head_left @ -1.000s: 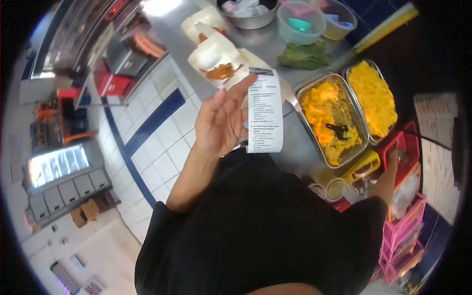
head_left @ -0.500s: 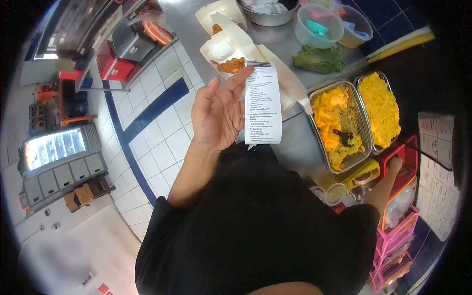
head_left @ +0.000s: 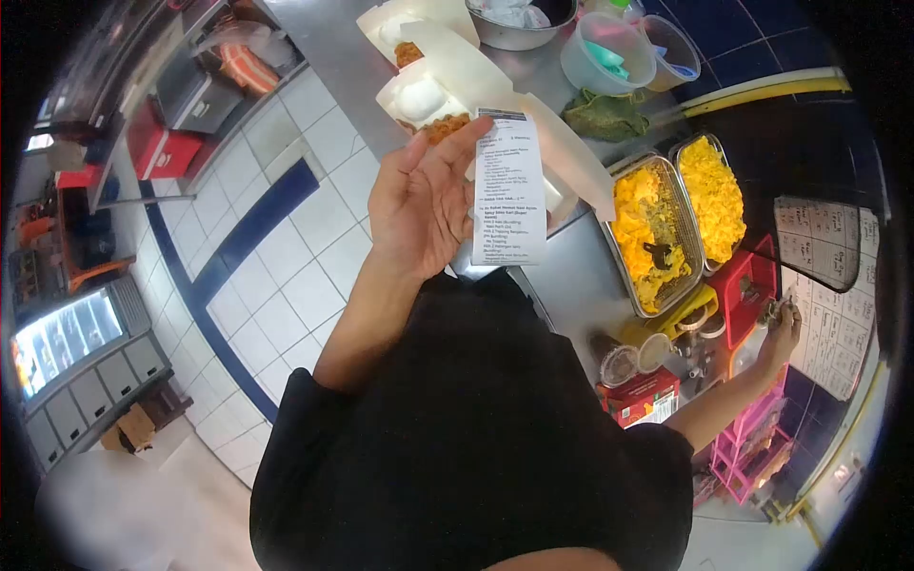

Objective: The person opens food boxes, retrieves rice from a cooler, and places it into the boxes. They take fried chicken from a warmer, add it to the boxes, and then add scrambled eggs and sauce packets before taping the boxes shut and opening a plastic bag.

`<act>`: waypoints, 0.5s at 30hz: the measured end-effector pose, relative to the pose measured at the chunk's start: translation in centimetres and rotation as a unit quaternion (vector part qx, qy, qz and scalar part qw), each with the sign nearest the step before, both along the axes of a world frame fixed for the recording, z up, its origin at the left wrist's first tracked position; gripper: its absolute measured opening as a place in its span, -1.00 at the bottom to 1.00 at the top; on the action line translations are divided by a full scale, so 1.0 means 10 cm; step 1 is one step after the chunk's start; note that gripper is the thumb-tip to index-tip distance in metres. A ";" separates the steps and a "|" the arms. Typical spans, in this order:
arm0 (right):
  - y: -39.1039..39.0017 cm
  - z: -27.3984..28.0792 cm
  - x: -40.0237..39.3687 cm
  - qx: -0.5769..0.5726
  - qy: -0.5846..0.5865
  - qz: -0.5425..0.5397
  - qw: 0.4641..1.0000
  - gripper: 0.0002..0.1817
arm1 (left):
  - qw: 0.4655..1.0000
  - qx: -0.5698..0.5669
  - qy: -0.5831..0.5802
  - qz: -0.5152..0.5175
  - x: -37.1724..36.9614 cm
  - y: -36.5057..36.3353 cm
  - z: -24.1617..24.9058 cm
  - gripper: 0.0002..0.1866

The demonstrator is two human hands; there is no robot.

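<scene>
My left hand holds a long printed receipt, its fingers on the upper left edge. Just beyond it stands an open paper food box with something round and white and pieces of fried food inside. A second open box sits behind. Far to the right, my right hand is raised beside a red basket, fingers curled. Something small seems to be in them, too blurred to name. Papers with handwritten tables hang on the wall behind that hand.
Two metal trays of yellow food stand on the steel counter. A green cloth, a clear tub and a metal bowl are farther back. Pink baskets stand to the right; a red box lies nearer.
My right hand has come out of the red basket and moved to its near right side, fingers curled. My left hand still holds the receipt. The view has shifted to the right.
</scene>
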State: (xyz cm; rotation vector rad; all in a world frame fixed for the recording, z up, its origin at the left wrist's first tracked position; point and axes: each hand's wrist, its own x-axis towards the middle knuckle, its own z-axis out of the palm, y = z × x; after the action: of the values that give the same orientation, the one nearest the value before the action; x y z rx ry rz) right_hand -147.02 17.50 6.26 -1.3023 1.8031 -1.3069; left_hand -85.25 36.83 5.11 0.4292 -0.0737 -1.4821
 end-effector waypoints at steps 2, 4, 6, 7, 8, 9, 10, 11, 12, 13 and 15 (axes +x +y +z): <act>0.30 0.32 0.56 -0.001 -0.004 0.024 1.000 -0.83 | 0.999 -0.031 -0.023 -0.027 0.15 0.00 -0.05 -0.22; 0.54 0.42 0.84 0.018 0.012 0.037 0.999 -0.81 | 0.999 -0.031 -0.017 -0.041 0.28 -0.02 -0.10 -0.24; 0.84 0.57 1.43 0.057 0.054 0.038 0.996 -0.74 | 0.998 -0.031 -0.011 -0.056 0.39 -0.05 -0.12 -0.26; 1.00 0.56 1.73 0.057 0.058 0.029 0.996 -0.74 | 0.998 -0.030 -0.004 -0.061 0.44 -0.06 -0.14 -0.26; 1.16 0.53 1.98 0.052 0.059 0.054 0.995 -0.73 | 0.997 -0.028 0.004 -0.065 0.49 -0.06 -0.17 -0.27; 1.30 0.50 2.20 0.046 0.060 0.079 0.994 -0.72 | 0.997 -0.028 0.009 -0.072 0.53 -0.06 -0.17 -0.27; 1.43 0.45 2.39 0.073 0.069 0.090 0.991 -0.71 | 0.997 -0.012 0.009 -0.077 0.57 -0.07 -0.17 -0.27; 1.54 0.37 2.53 0.099 0.079 0.102 0.987 -0.71 | 0.997 0.002 0.010 -0.080 0.62 -0.07 -0.19 -0.27; 1.63 0.22 2.55 0.113 0.085 0.137 0.980 -0.71 | 0.997 0.001 0.015 -0.082 0.66 -0.09 -0.24 -0.27; 1.73 0.06 2.57 0.130 0.090 0.172 0.972 -0.71 | 0.995 -0.010 -0.003 -0.102 0.73 -0.10 -0.29 -0.26; 1.95 -0.17 2.83 0.161 0.010 0.212 0.964 -0.67 | 0.992 -0.013 -0.017 -0.124 0.76 -0.05 -0.35 -0.26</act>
State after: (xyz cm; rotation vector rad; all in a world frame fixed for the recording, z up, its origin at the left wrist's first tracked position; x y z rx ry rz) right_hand -118.75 37.02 4.60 -1.4153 1.5533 -0.7387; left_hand -77.65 36.28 1.64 0.4359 -0.1784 -1.7154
